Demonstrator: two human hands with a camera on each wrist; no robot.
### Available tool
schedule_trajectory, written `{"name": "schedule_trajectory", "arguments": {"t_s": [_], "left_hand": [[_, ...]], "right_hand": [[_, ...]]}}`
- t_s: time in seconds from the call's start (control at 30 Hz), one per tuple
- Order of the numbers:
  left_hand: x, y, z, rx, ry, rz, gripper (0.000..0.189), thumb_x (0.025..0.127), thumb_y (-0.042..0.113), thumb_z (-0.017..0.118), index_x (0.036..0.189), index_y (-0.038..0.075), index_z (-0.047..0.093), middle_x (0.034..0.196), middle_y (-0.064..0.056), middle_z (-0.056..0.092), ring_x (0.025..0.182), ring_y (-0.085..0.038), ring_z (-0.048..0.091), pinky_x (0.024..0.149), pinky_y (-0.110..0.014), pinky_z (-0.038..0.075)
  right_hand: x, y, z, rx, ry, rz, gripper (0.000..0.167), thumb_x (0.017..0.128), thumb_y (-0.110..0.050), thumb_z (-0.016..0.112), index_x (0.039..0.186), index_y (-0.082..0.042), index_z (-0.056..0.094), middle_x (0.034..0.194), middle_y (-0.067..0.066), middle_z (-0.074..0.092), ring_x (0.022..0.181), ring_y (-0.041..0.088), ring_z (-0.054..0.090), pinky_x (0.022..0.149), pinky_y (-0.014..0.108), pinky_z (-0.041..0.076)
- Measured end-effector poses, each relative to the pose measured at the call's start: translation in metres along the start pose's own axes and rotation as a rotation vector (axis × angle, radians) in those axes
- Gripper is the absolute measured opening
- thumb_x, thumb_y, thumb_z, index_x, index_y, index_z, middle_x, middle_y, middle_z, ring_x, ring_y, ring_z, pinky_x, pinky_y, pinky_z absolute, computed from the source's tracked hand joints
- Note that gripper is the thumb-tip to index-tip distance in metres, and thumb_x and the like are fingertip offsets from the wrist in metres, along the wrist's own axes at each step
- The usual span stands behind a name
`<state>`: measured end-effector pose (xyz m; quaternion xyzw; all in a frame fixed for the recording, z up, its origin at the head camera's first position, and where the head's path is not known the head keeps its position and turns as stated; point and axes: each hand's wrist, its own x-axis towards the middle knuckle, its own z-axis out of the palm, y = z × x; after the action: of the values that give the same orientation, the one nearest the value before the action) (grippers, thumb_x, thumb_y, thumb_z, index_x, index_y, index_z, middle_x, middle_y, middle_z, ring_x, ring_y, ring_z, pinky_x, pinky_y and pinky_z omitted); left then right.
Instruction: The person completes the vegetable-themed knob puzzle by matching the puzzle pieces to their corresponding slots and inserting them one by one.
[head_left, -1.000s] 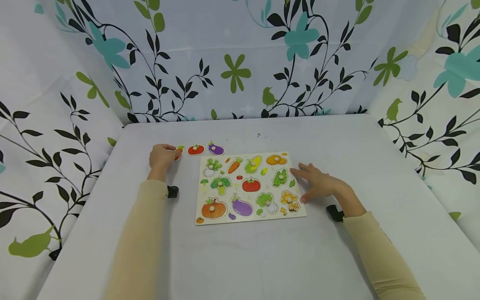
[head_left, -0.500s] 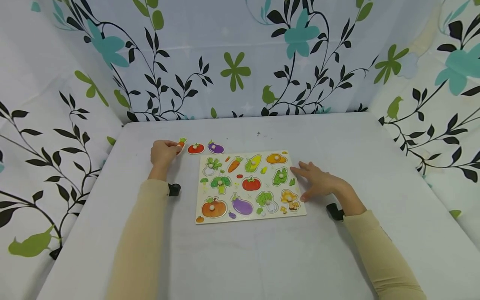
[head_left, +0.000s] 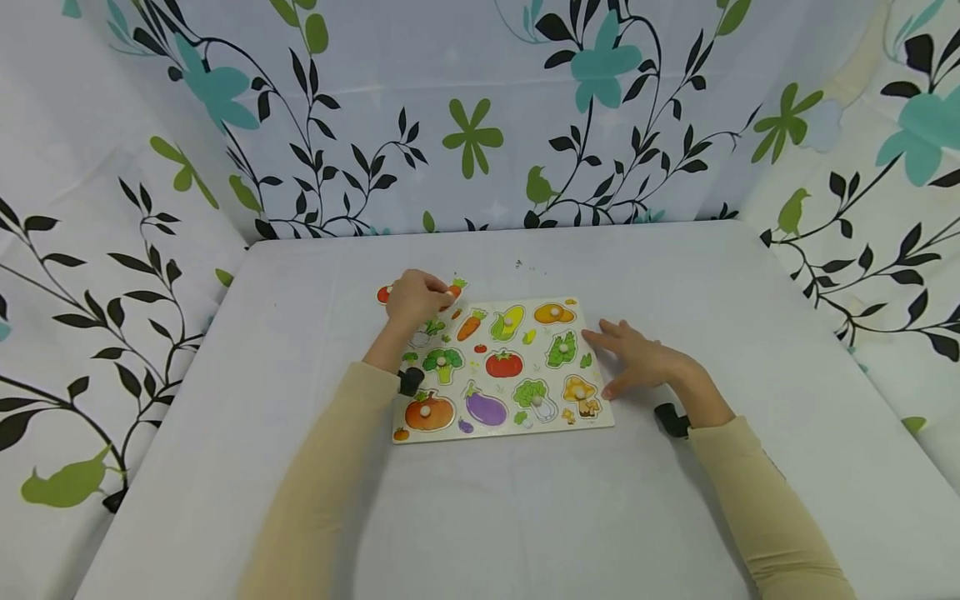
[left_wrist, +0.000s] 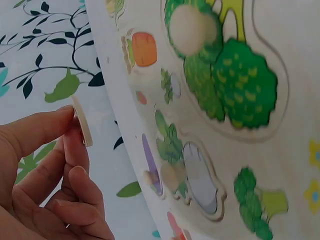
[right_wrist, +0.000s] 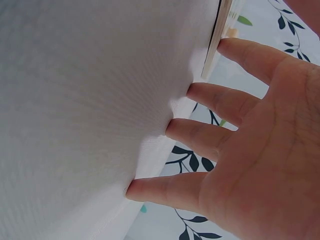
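My left hand (head_left: pixel 418 297) pinches a carrot puzzle piece (head_left: pixel 455 289) above the far edge of the vegetable puzzle board (head_left: pixel 534 360). In the left wrist view, the carrot piece (left_wrist: pixel 83 122) shows edge-on between thumb and fingers. A tomato piece (head_left: pixel 384 294) lies on the table, partly hidden behind that hand. The eggplant piece (left_wrist: pixel 150 167) is hidden in the head view. Carrot (head_left: pixel 471 326), tomato (head_left: pixel 504 364) and eggplant (head_left: pixel 486 409) pictures on the board bear no knobs. My right hand (head_left: pixel 641 364) rests spread at the board's right edge, fingertips on the cloth.
Several knobbed pieces sit in the board, among them a pumpkin (head_left: pixel 430 412), a broccoli (head_left: pixel 442 365) and a mushroom (head_left: pixel 581 395). White cloth covers the table (head_left: pixel 525 517). Leaf-patterned curtains (head_left: pixel 472 92) stand behind and at both sides.
My left hand has lifted the carrot piece from the row's left end and carried it right, past the tomato and eggplant pieces. My right hand has stayed at the board's edge.
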<state>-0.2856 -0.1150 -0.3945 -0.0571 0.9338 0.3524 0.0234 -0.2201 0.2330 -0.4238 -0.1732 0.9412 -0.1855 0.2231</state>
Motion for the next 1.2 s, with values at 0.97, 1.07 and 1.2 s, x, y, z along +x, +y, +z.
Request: {"name": "schedule_trajectory", "arguments": {"t_s": [0.97, 1.07, 1.2], "left_hand": [[-0.006, 0.013, 0.038, 0.313, -0.186, -0.001, 0.013, 0.087, 0.021, 0.068, 0.087, 0.009, 0.071, 0.084, -0.005, 0.067, 0.077, -0.021, 0.057, 0.062, -0.029, 0.043], [-0.004, 0.013, 0.037, 0.338, -0.207, 0.009, 0.013, 0.087, 0.02, 0.068, 0.088, 0.008, 0.069, 0.083, -0.005, 0.065, 0.074, -0.021, 0.056, 0.061, -0.029, 0.042], [-0.002, 0.013, 0.036, 0.367, -0.23, 0.026, 0.012, 0.087, 0.019, 0.066, 0.089, 0.008, 0.07, 0.081, -0.004, 0.064, 0.071, -0.02, 0.055, 0.058, -0.028, 0.041]], "right_hand": [[-0.004, -0.003, -0.003, 0.026, 0.003, -0.002, 0.099, 0.073, -0.029, 0.083, 0.154, -0.012, 0.029, 0.161, 0.026, 0.011, 0.146, 0.053, -0.001, 0.1, 0.084, 0.007], [-0.003, -0.003, -0.002, 0.024, 0.001, -0.006, 0.099, 0.074, -0.03, 0.083, 0.154, -0.012, 0.028, 0.161, 0.026, 0.011, 0.146, 0.054, -0.001, 0.1, 0.084, 0.007], [-0.002, -0.002, -0.002, 0.015, -0.001, -0.005, 0.1, 0.074, -0.032, 0.083, 0.155, -0.012, 0.028, 0.161, 0.026, 0.011, 0.146, 0.054, 0.0, 0.1, 0.084, 0.008]]}}
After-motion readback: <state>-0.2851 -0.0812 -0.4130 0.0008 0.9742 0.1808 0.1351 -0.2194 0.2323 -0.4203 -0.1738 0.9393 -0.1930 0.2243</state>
